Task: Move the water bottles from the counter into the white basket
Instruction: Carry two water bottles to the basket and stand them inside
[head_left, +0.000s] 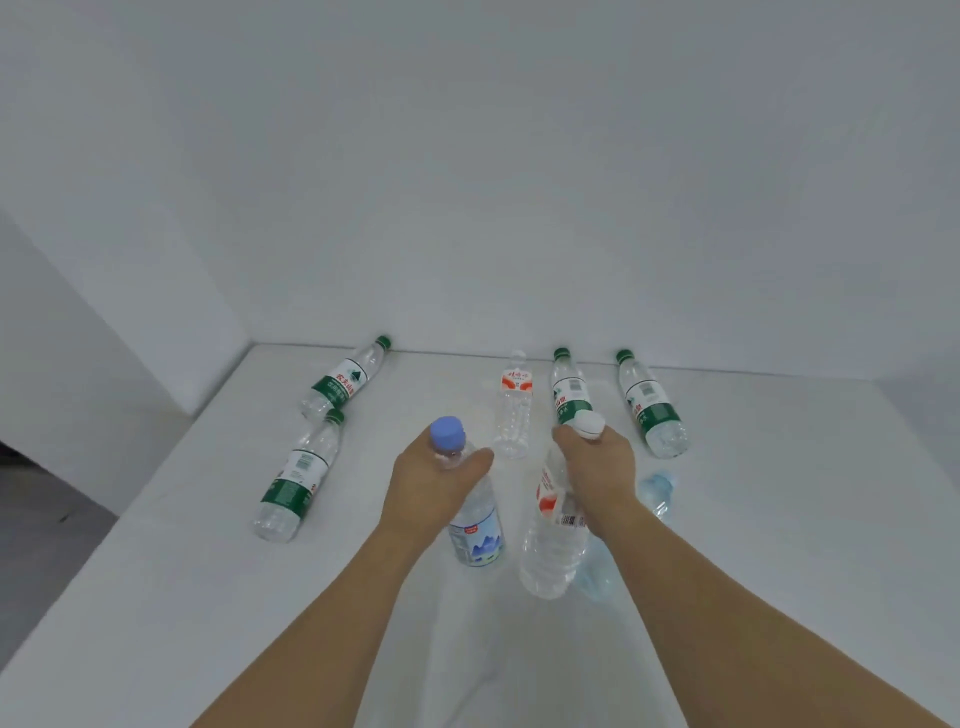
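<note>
— What were the hands doing at that moment?

— Each one held a bottle by its neck. The left hand had its fingers and thumb curled round the neck of the blue-capped bottle, just under the cap, with the body hanging below the palm. The right hand was wrapped the same way round the neck of the white-capped bottle, which had a red and white label and tilted a little to the left at its base.

— Were those two resting on the counter?

— I could not tell; their bottoms were close to the white surface, but contact was unclear.

— And the others?

— Five more lay on their sides on the counter. The far left green bottle lay in the back corner, its cap pointing to the wall. The near left green bottle lay just in front of it, its cap almost touching the first one's base. The clear bottle with a red label lay between the two hands, farther back. The middle green bottle lay beside it, partly hidden by the right hand. The far right green bottle lay apart to the right.

— Anything else?

— A pale blue bottle showed behind the right wrist, mostly hidden by the forearm. The basket was out of view.
</note>
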